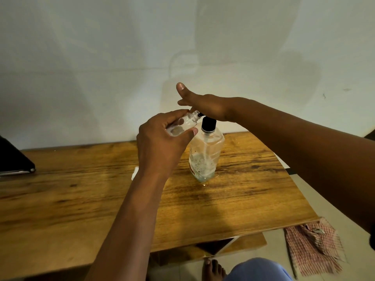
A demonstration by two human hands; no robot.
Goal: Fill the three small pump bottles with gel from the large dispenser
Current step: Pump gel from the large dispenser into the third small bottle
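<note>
Left hand (162,136): thumb and fingers curled round a small pump bottle (183,123), clear, uncapped, held tilted in the air with its open neck touching or just under the nozzle of the large dispenser (206,153). Right hand (205,105): fingers straight and spread, thumb raised, palm pressing flat on the dispenser's black pump head (208,124). Large dispenser: clear, upright on the wooden tabletop (233,199), gel filling only its lower part. Small bottle's contents: some pale gel or foam seems to sit inside; level not readable. The other two small bottles: not in view; a white object (135,173) shows partly behind the left wrist, nature unclear. Periphery: dark flat item (14,159) at the tabletop's left edge; checked cloth (312,248) on the floor to the right. Risks, as judged: the narrow neck could slip off the nozzle under a hard press, sending gel over the fingers or tabletop; an off-centre push on the light, mostly empty dispenser might tip or skid it; the low gel level may make the pump draw air and sputter; the tilt could let gel run back out if the bottle nears full.
</note>
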